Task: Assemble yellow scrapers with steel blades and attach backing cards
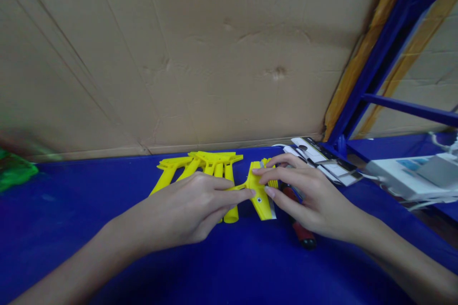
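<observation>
A yellow plastic scraper is held above the blue table, its wide head turned to the right, with a small screw in it and a thin metal blade edge along its right side. My left hand is closed around its handle, with the index finger stretched along to the head. The fingertips and thumb of my right hand grip the head from the other side. Several more yellow scrapers lie side by side just behind my left hand. Partly under my right hand lies a tool with a red and black handle.
Upright cardboard lines the back of the blue table. Black and white printed packaging lies behind my right hand. A blue metal frame rises on the right, near a white box with cables. Something green sits at the far left.
</observation>
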Available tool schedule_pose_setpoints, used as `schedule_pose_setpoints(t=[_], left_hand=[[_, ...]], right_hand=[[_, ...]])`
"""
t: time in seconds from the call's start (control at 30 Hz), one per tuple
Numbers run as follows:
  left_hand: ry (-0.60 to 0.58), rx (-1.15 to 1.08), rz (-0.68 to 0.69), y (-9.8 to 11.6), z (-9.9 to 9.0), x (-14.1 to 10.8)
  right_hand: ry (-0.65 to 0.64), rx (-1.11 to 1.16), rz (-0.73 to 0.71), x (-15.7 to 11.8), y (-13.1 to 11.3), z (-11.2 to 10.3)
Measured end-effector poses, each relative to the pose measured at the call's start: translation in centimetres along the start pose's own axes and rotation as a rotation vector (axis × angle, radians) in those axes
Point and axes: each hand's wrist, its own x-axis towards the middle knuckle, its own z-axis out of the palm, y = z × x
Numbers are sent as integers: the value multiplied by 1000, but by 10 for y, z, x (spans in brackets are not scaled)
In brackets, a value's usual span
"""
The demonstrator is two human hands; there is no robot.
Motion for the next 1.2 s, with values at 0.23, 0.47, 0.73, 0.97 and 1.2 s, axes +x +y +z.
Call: schedule_pose_setpoints(t=[0.23,0.47,0.73,0.97,1.2], left_hand=[[29,53,9,-1,-2,0],[-24,33,1,0,1,1],[72,110,38,1,2,-1],[20,160,51,6,3,2],[-43,172,34,6,10,2]], right_hand=[[-7,-42,-51,-2,0,0],[8,18,-40,-2,-2,-1],[298,441,581,4,5,8],[76,801,854,6,3,7],[68,838,966,4,4,10]])
